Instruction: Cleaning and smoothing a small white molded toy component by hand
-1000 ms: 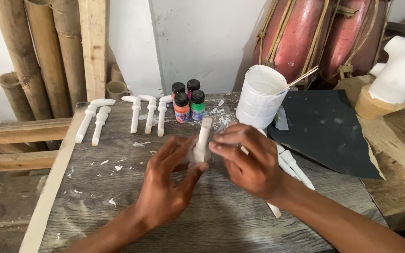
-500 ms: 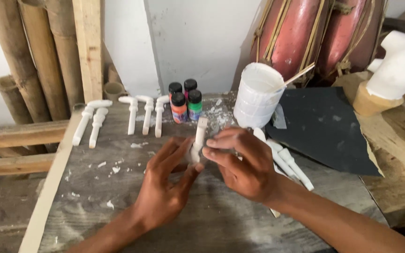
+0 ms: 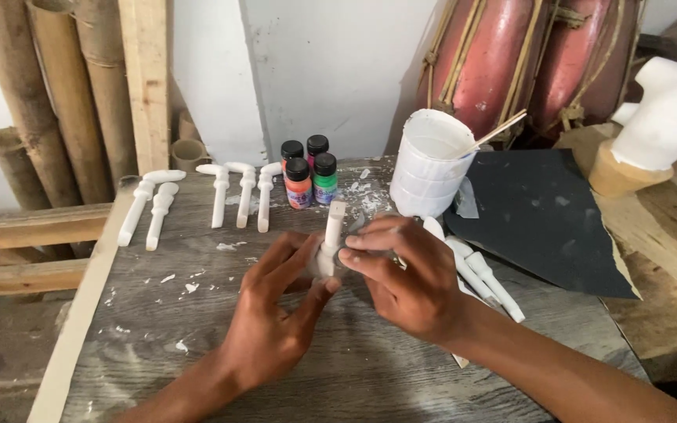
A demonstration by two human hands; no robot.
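Grey weathered wooden tabletop point(image 3: 197, 368), flecked with white chips. On it, at right: one black sheet of sandpaper-like material point(image 3: 546, 219), flat. Behind centre: one white plaster-coated cylindrical cup point(image 3: 429, 172) with a thin wooden stick point(image 3: 495, 131) leaning out of it.

Left hand point(image 3: 276, 321): palm turned inward, fingers extended and loosely spread, fingertips touching the base of a white plaster peg with a squared top point(image 3: 331, 239). Right hand point(image 3: 405, 274): fingers curled nearly closed, thumb and forefinger pinching the same peg at its lower part. Peg stands about upright between the two hands, at table centre, just in front of the paint bottles; whether its base rests on the table cannot be told.

Count, white T-headed plaster pegs lying at rear left point(image 3: 221, 196): five. More white pegs lie beside the right hand point(image 3: 479, 270); at least two, number unclear.

Count, small black-capped paint bottles point(image 3: 298, 184): four, clustered; front pair orange and green, rear pair mostly hidden.
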